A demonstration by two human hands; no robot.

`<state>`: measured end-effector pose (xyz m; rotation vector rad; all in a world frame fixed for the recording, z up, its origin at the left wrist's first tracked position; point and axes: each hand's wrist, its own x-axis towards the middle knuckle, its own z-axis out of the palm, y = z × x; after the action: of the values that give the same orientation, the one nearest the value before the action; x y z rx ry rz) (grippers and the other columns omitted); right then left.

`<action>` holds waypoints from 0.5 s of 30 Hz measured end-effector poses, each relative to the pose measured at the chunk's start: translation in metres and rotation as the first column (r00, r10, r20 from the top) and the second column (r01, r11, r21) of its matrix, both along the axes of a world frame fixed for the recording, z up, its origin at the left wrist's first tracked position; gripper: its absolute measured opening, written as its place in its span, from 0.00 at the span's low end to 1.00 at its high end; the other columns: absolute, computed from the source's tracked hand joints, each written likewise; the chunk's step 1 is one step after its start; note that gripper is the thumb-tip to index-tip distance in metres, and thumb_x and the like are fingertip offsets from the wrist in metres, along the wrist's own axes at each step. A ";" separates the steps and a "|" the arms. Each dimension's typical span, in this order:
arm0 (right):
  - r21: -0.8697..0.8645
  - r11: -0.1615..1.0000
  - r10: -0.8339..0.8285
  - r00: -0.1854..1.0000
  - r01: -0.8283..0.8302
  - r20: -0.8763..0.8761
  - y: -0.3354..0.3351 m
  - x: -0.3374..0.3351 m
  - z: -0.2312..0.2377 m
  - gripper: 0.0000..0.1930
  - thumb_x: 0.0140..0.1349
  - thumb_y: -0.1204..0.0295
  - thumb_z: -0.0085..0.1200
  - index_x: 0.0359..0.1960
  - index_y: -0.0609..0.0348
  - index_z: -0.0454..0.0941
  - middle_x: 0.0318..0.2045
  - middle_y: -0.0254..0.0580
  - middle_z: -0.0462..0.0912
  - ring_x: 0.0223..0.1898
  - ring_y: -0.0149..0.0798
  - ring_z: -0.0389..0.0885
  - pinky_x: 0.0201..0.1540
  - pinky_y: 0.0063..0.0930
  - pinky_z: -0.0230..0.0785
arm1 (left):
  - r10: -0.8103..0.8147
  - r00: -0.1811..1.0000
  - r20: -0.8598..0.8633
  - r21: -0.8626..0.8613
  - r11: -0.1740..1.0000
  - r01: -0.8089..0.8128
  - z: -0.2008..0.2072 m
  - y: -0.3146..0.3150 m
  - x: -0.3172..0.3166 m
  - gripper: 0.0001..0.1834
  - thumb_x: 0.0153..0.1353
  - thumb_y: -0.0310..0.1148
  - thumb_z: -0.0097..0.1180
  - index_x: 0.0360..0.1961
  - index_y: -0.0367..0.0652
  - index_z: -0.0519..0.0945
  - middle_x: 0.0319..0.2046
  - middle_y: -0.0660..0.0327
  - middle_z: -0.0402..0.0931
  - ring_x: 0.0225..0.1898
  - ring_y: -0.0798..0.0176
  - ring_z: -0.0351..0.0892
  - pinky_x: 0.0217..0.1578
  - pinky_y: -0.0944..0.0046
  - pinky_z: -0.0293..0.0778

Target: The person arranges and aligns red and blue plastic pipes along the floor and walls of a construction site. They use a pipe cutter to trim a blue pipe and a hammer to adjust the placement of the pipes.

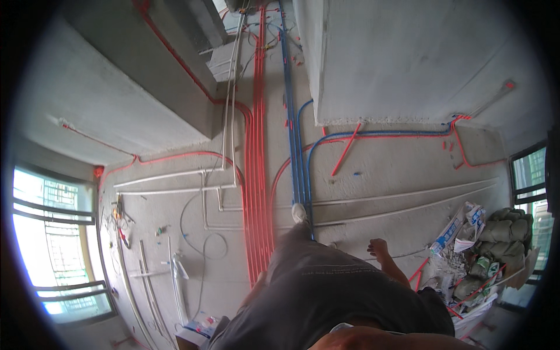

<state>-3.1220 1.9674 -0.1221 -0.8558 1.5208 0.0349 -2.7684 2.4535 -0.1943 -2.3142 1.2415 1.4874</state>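
My right hand hangs out to the right of my body, above the bare concrete floor. Its fingers are loosely bent and a little apart, and I see nothing in them. On the other side, my left hand is low beside my dark shirt, over the edge of the red conduits. My shirt and trousers hide most of it, so its fingers cannot be made out. One foot in a pale shoe stands on the blue conduits, which run alongside the red ones.
White pipes cross the floor at left, with more pipes at right. Loose lengths and a coiled grey cable lie at lower left. Stuffed sacks and debris pile up at right. A loose red tube lies ahead.
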 end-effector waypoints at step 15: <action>-0.153 0.925 0.342 0.938 -0.347 -0.059 -0.104 0.250 0.025 0.13 0.62 0.65 0.56 0.37 0.65 0.80 0.26 0.44 0.82 0.23 0.39 0.84 0.21 0.34 0.73 | 0.894 -0.003 -0.449 -0.279 -0.144 -0.949 0.125 -0.186 0.342 0.04 0.61 0.32 0.56 0.31 0.45 0.79 0.22 0.65 0.75 0.20 0.71 0.74 0.16 0.72 0.64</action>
<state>-2.8721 1.8636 -0.0974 -1.2522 1.3990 0.1867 -2.4265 2.2670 -0.0696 -3.9448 -0.6921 1.4819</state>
